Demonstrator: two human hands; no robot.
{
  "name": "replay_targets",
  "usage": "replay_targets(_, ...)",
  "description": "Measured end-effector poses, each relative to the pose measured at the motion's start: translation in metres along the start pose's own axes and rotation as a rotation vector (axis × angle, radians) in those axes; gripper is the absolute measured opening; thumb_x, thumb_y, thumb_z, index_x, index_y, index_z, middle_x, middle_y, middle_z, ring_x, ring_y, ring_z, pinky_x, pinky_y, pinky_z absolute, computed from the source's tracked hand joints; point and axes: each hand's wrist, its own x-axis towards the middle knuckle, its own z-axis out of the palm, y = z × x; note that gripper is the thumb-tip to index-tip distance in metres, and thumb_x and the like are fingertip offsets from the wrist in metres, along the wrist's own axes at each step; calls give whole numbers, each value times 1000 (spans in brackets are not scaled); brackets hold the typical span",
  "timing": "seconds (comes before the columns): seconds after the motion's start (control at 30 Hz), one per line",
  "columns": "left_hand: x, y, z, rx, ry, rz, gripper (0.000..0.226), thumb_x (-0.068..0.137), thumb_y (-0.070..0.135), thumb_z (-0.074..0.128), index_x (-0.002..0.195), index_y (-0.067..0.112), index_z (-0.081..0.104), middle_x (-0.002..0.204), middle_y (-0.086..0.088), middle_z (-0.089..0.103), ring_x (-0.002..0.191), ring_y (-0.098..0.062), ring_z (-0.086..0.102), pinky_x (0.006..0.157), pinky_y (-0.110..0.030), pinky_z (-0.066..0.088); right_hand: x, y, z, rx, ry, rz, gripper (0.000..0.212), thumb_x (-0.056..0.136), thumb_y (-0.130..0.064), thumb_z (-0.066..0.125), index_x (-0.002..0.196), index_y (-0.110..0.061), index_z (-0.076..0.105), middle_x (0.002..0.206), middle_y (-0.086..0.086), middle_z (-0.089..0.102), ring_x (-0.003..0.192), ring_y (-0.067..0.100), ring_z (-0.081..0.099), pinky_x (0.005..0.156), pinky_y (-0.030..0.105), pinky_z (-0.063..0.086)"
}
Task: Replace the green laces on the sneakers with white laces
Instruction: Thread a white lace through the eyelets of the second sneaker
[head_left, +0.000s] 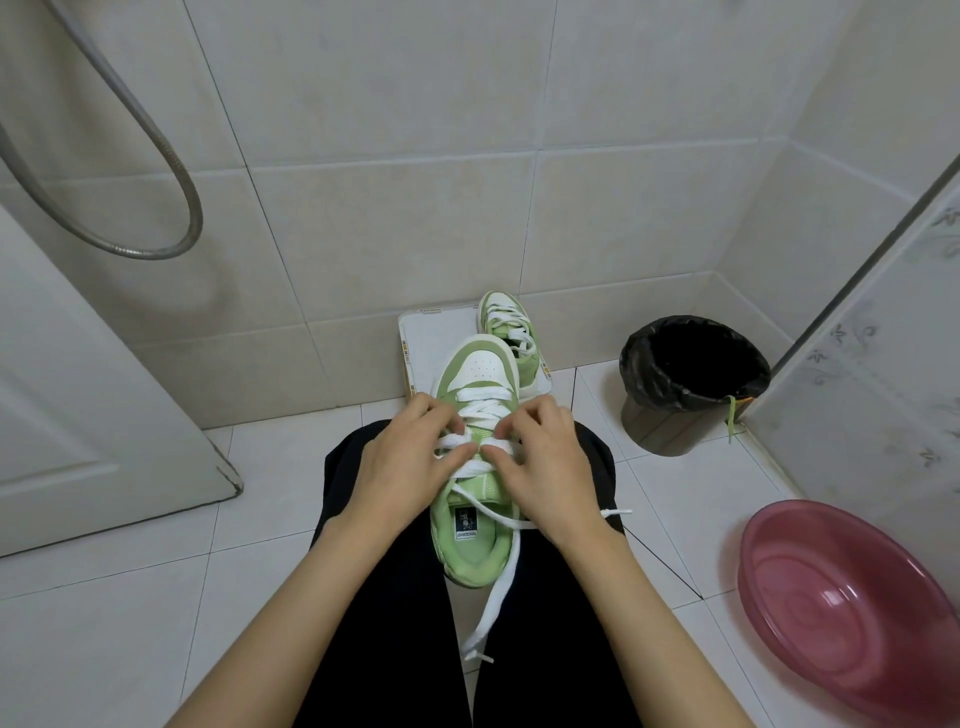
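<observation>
Sitting on the person's lap, between two legs in black trousers (395, 623), is a green and white sneaker (480, 364) with its toe pointing away. Inside it is a small dark label (466, 522) with a picture and a word, but the letters are too small to read. A white lace (483, 410) crosses the front of this shoe. The left hand (402, 462) and the right hand (545, 457) reach in from both sides. The fingers of each hand are curled, and each hand pinches the white lace near the middle of the shoe. One loose end of the lace hangs down past the heel, and the other sticks out to the right. A second sneaker (506, 317), also with white lacing, stands on a white box (436, 338) by the wall. A green lace (731, 415) hangs over the edge of a black bin (644, 384). A pink basin (831, 597) sits on the white tile floor (156, 597). The walls (389, 156) are pale tile, with a shower hose (171, 171) and a white door (78, 415) on the left.
</observation>
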Motion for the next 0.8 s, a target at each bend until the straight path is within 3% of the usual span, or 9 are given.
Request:
replay_targets(0.1,-1,1,2,-98,-16,-24,14,91,30,60,84,23,50,92,9,50,81,-17,52,63,-28,31,1,-1,2,-33,-43,-40,16,92,-25,59,89,-10,56,100,1,46,96,16,43,69,27,35)
replay_targets(0.23,-5,-11,-3,-453,-43,-169,17,94,16,56,77,19,50,103,7,64,97,-15,60,77,-14,41,-1,6,-9,194,-2,82,10,93,-12,56,83,-9,54,91,3,54,77,13,48,65,18,31)
replay_targets(0.33,-12,-17,2,-660,-60,-265,17,94,10,54,78,15,51,112,4,65,104,-18,62,96,-40,48,-8,12,-13,319,41,214,7,91,-7,58,84,-6,60,90,5,59,76,0,49,68,5,34)
replay_targets(0.43,-15,-20,7,-744,-27,-342,14,94,9,53,81,9,52,117,-3,64,106,-21,63,99,-46,46,-12,10,-12,390,68,280,9,88,-3,60,79,-6,59,93,6,56,78,1,50,69,4,34)
replay_targets(0.5,-16,-19,7,-688,3,-309,13,94,10,54,82,12,51,119,-2,61,105,-20,62,95,-32,48,-14,7,-14,403,79,270,7,88,-1,60,85,-7,62,100,4,54,87,9,53,76,5,36)
replay_targets(0.6,-21,-8,0,-447,213,-98,12,90,16,61,91,20,50,111,12,47,97,-1,54,79,-11,42,-26,4,-19,344,190,126,19,86,-3,61,103,-11,62,108,-1,48,105,12,46,93,16,36)
replay_targets(0.63,-22,-4,-3,-329,251,-1,13,88,22,65,93,22,53,104,13,45,91,0,51,76,-12,42,-29,4,-20,306,190,71,18,85,-7,64,102,-14,63,105,-3,47,104,12,43,92,17,34)
replay_targets(0.7,-26,4,-1,-106,133,122,21,83,38,68,93,22,59,96,12,45,86,-5,45,72,-22,38,-32,2,-16,157,71,9,18,84,-18,68,101,-16,65,100,-5,47,98,13,39,88,23,34)
replay_targets(0.8,-29,10,8,-20,-45,41,26,84,42,66,95,21,57,92,12,41,80,-10,45,65,-27,35,-31,-1,-6,-47,-23,-31,15,90,-23,63,99,-11,63,96,1,52,92,19,41,82,31,37)
